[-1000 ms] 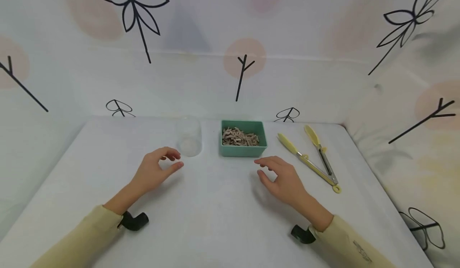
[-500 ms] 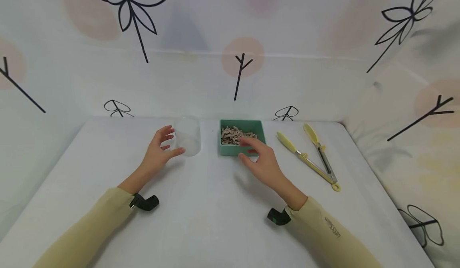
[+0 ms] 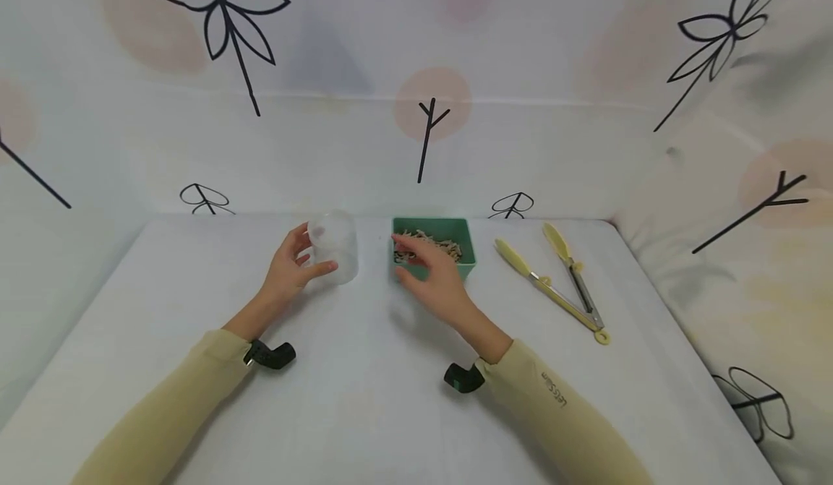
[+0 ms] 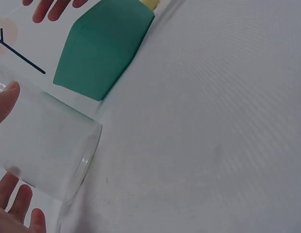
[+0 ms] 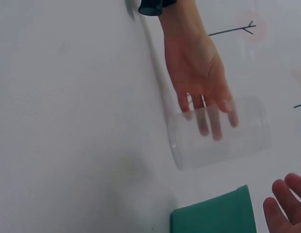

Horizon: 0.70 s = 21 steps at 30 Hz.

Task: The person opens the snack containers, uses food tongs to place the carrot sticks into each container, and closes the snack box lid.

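My left hand [image 3: 286,268] is wrapped part way round a clear, cylindrical glass [image 3: 338,243] at the back of the table. The thumb lies across its near side, and fingers [image 4: 23,199] meet it from the other side. To the right is a green rectangular box [image 3: 467,267] holding a heap of small greyish-brown strips [image 3: 449,248]. My right hand [image 3: 432,282] hovers in front of the box's left part, hiding some of it, with loosely bent fingers and nothing held. In the right wrist view its fingertips [image 5: 283,204] show beside the box, apart from the glass.
A pair of yellow-tipped metal tongs [image 3: 553,293] lies spread on the right of the white-covered table [image 3: 364,398]. Behind the table hangs a patterned backdrop [image 3: 312,145]. Each wrist carries a small black camera.
My left hand has reached forward and closed round the glass. The right hand has swung left, from in front of the tongs to over the box's left part.
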Motion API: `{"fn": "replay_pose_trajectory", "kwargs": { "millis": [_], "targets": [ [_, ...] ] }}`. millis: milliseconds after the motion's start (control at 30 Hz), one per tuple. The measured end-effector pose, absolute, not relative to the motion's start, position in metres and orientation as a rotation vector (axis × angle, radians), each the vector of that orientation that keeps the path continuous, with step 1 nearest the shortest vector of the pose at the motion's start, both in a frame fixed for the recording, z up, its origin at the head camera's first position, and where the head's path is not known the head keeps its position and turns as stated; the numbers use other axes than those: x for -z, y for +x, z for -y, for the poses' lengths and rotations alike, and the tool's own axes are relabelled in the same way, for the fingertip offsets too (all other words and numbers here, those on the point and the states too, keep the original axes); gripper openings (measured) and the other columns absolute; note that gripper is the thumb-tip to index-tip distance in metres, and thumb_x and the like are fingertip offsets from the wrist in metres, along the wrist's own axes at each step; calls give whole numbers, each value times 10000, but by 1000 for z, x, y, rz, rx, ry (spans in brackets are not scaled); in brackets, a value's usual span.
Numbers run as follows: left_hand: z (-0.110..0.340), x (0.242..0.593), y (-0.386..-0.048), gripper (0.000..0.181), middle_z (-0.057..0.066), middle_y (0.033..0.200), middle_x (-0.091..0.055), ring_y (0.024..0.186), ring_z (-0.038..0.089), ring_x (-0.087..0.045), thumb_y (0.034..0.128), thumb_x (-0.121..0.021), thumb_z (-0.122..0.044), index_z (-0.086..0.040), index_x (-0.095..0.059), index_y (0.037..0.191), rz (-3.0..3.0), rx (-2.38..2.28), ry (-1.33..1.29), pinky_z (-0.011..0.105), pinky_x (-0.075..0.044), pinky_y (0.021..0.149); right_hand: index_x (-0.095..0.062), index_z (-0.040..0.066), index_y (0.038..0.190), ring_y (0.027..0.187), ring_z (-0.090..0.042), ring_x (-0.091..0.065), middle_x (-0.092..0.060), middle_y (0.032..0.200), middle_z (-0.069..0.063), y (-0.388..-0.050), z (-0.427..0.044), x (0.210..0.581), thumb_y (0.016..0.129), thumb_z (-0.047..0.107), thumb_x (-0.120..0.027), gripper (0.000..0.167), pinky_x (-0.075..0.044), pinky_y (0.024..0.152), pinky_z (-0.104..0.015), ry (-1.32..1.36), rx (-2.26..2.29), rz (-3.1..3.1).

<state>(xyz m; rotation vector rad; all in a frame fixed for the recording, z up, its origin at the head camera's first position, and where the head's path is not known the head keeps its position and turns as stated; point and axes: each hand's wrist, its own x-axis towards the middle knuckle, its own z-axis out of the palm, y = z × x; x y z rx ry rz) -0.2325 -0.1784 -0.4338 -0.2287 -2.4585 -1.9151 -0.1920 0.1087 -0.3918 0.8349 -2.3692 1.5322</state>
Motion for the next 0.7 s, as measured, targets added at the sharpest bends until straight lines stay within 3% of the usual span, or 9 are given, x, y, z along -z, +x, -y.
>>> {"fn": "replay_pose_trajectory", "kwargs": {
  "millis": [433,700],
  "targets": [
    [177,435,-226,798,160,1456,-478,1349,310,-430,812,-826,-62,-47,-388,1479,2382,1963,-267,484,-338,1109,-512,86,1455,1311,-195,-504,-506,1478,-53,-195,-90,393,950,90,-680,532,-448,1029,-405,901,-1591,2417],
    [165,425,-207,803,167,1401,-510,1311,311,-459,793,-847,-81,-64,-416,1470,2452,1854,-373,499,-388,1065,-513,40,1439,1279,-238,-531,-543,1426,-129,-189,-92,393,944,41,-674,521,-455,1021,-382,896,-1708,2392]
  ]
}}
